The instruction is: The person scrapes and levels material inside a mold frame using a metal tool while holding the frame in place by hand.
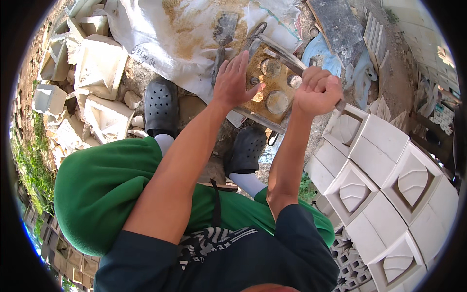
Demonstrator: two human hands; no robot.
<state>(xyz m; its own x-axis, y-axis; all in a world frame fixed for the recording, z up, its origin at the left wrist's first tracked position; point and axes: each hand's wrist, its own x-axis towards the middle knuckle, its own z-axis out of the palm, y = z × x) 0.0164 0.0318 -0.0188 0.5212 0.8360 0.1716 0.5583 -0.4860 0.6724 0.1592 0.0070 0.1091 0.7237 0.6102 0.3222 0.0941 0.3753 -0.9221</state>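
A wooden-framed mould [278, 100] lies on the ground ahead of my feet, its yellowish-brown inside face set with several round pieces. My left hand [234, 82] is over its left side, fingers stretched out and thumb toward the round pieces; it grips nothing. At the mould's upper right corner, my right hand [317, 91] is closed in a fist around a grey-brown bar [341, 104], whose end sticks out below the fist. Most of that bar is hidden by the fingers. Left of the mould lies a dusty trowel [225, 30], its handle pointing toward my left hand.
A white sack sheet [146, 36] dusted with sand spreads at the far side. Pale cast blocks [99, 63] lie piled on the left. Stacked white patterned blocks [379, 170] stand close by my right arm. A dark board [335, 27] and blue plastic [321, 51] lie far right.
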